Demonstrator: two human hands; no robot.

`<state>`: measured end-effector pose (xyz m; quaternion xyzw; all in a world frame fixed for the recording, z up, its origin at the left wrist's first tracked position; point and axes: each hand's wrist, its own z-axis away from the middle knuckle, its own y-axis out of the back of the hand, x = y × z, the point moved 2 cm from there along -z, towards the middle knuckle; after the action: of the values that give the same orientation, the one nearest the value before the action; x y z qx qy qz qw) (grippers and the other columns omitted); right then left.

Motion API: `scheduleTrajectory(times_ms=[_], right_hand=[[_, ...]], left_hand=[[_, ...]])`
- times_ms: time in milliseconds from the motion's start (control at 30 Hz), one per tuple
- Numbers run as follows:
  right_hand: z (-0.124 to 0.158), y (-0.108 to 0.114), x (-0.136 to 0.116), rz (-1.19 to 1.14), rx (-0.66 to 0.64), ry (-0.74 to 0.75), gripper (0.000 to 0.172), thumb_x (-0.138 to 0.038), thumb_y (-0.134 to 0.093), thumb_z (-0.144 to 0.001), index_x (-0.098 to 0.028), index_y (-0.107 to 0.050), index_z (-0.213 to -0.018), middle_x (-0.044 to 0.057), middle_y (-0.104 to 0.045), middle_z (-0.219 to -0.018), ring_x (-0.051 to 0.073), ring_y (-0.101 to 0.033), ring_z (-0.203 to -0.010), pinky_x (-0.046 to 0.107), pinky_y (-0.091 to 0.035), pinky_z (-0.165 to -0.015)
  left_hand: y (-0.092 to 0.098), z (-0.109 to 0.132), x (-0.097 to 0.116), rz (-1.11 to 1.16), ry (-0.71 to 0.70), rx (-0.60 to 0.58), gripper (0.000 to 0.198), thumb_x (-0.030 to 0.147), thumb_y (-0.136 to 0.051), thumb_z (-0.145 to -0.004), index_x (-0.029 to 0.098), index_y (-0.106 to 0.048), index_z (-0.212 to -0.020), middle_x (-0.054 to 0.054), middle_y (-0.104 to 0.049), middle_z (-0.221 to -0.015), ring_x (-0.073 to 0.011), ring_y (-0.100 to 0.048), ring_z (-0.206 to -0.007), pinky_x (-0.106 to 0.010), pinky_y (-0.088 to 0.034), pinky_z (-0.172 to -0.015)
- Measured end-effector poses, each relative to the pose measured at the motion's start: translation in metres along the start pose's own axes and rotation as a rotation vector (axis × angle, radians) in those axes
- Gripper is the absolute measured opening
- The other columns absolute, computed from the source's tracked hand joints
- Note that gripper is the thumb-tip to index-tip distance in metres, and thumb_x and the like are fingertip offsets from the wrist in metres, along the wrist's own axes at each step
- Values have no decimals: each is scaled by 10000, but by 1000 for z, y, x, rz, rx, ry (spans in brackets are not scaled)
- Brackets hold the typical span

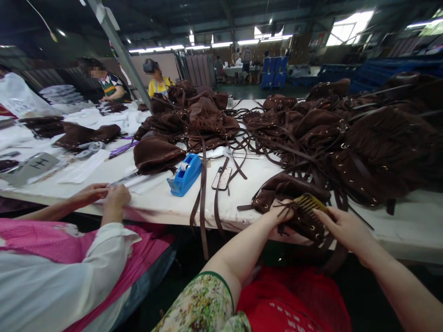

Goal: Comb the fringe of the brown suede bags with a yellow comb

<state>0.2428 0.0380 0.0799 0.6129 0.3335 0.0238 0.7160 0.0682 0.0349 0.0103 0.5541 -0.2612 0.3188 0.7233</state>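
At the table's front edge lies a dark brown suede bag (289, 186) with gold eyelets, fringe and straps. My left hand (282, 211) is closed on the bag's fringe, with thin strands sticking out past the fingers. A yellowish-brown wide-toothed comb (309, 202) is gripped in my right hand (341, 226), its teeth against the bag beside my left hand. Part of the bag hangs toward my lap, and my right fingers partly hide the comb's near end.
More brown bags (377, 152) with tangled straps are heaped behind and to the right. A blue tape dispenser (186, 175) and a phone (221, 178) lie left of my hands. Straps (203, 207) hang over the table edge. A co-worker's hands (116, 198) are at the left.
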Motion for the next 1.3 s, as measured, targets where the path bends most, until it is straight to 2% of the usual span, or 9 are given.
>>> scheduleTrajectory(times_ms=[133, 333, 467, 600, 667, 800, 933, 1100, 1300], right_hand=[[-29, -2, 33, 244, 118, -49, 506, -643, -381, -881, -215, -651, -863, 101, -697, -714, 291, -649, -699, 328, -409, -583], [-41, -26, 3, 134, 22, -5, 464, -607, -404, -890, -220, -640, -791, 99, -714, -759, 276, -655, -733, 321, -425, -608], [3, -47, -46, -112, -246, 131, 436, -558, -441, -897, -212, -669, -760, 46, -706, -746, 221, -629, -693, 285, -415, -595], [60, -40, -76, -218, -540, 503, 429, -564, -548, -853, -194, -578, -638, -15, -602, -605, 139, -508, -565, 249, -344, -539], [54, -21, -56, -242, -403, 423, 451, -567, -440, -907, -201, -597, -694, 6, -627, -653, 158, -543, -603, 259, -373, -566], [-1, 10, 29, 24, 40, 7, 423, -598, -426, -866, -224, -611, -801, 71, -680, -742, 264, -625, -718, 327, -424, -621], [-31, 9, 82, 174, 115, -2, 441, -627, -382, -873, -240, -579, -797, 80, -674, -728, 288, -633, -717, 346, -416, -612], [-35, 1, 82, 106, 117, 109, 494, -623, -344, -903, -212, -614, -857, 101, -688, -812, 273, -641, -770, 354, -442, -674], [-25, -12, 71, 298, 91, 157, 514, -680, -376, -881, -235, -594, -745, 57, -671, -779, 248, -621, -732, 320, -369, -599]], left_hand=[[0, 0, -3, 1, -37, 23, 444, 478, -313, -990, 234, -602, -1223, -49, -670, -1121, -189, -637, -940, -317, -517, -839], [0, -2, -5, -72, -53, 50, 388, 392, -375, -964, 197, -661, -1141, -76, -673, -1171, -219, -612, -1100, -312, -465, -972], [0, -4, -7, -81, -36, 67, 374, 383, -400, -957, 190, -675, -1121, -64, -685, -1148, -211, -600, -1133, -295, -448, -1002], [0, -5, -8, -67, -33, 112, 477, 445, -311, -977, 193, -716, -973, -58, -715, -1000, -214, -635, -1055, -300, -464, -978], [0, -1, -7, -101, -74, 108, 478, 451, -305, -975, 187, -703, -969, -57, -709, -969, -207, -649, -986, -303, -494, -920], [6, 28, 4, -296, -311, 146, 321, 391, -479, -897, 164, -641, -1055, -75, -666, -1075, -206, -616, -986, -305, -490, -895], [6, 80, 15, -584, -633, 113, 314, 326, -560, -817, 133, -624, -1055, -142, -614, -1148, -288, -550, -1090, -409, -420, -995], [21, 107, 12, -530, -584, 41, 570, 352, -541, -829, 162, -447, -1359, -131, -549, -1265, -266, -540, -1136, -380, -452, -973], [60, 78, -8, -237, -480, 349, 783, 276, -469, -858, 128, -88, -1526, -132, -319, -1524, -212, -337, -1387, -308, -318, -1140]])
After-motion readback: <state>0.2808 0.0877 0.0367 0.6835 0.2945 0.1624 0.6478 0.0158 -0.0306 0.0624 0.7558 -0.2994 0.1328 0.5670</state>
